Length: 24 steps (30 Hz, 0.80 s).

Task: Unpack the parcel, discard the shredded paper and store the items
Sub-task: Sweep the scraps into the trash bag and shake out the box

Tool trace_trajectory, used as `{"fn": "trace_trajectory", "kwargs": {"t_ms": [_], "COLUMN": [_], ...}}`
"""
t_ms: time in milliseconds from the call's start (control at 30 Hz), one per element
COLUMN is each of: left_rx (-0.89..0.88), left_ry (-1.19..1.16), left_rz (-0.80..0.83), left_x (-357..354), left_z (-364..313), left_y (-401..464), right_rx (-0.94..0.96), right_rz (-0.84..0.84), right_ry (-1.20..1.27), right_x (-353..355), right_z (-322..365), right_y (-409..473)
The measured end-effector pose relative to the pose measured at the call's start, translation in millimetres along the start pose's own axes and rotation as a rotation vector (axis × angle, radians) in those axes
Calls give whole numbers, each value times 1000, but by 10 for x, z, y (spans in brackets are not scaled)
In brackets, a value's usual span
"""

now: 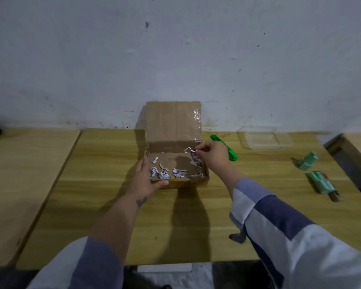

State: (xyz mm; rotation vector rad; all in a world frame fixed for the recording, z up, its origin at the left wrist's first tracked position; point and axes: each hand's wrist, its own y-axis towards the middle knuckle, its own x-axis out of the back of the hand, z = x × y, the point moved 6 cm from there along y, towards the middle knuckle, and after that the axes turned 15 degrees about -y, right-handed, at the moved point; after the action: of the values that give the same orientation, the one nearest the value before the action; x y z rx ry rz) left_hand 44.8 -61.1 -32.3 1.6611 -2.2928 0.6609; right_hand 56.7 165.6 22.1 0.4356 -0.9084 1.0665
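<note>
An open cardboard box [204, 176] sits mid-table with its lid flap [173, 119] standing up against the wall. Scraps of shredded paper [167, 173] lie on the box floor. My left hand [147, 178] grips the box's front left corner, thumb over the rim. My right hand [212, 154] hovers over the box's right rear corner, fingers pinched on a curled strip of shredded paper [189, 150]. To the right on the table lie a small green bottle-like item [306, 161] and a green packet of tubes [322, 183].
A green box cutter [229, 153] lies just right of the box, partly behind my right hand. A clear plastic container [265, 139] stands at the back right. A second wooden table [19, 184] adjoins on the left, another edge [354, 147] at far right.
</note>
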Motion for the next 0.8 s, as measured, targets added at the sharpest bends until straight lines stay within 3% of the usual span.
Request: {"fn": "trace_trajectory", "kwargs": {"t_ms": [100, 233, 400, 800], "left_rx": [-13, -34, -56, -47], "left_ry": [1, 6, -40, -190], "left_rz": [14, 12, -7, 7], "left_x": [57, 134, 202, 50], "left_z": [19, 44, 98, 73], "left_y": [18, 29, 46, -27], "right_rx": [24, -72, -145, -145], "right_rz": [69, -113, -72, -255], "right_ry": [9, -49, 26, 53], "right_x": [-140, -160, -244, -74], "right_z": [186, 121, 4, -438], "right_y": [124, 360, 498, 295]}}
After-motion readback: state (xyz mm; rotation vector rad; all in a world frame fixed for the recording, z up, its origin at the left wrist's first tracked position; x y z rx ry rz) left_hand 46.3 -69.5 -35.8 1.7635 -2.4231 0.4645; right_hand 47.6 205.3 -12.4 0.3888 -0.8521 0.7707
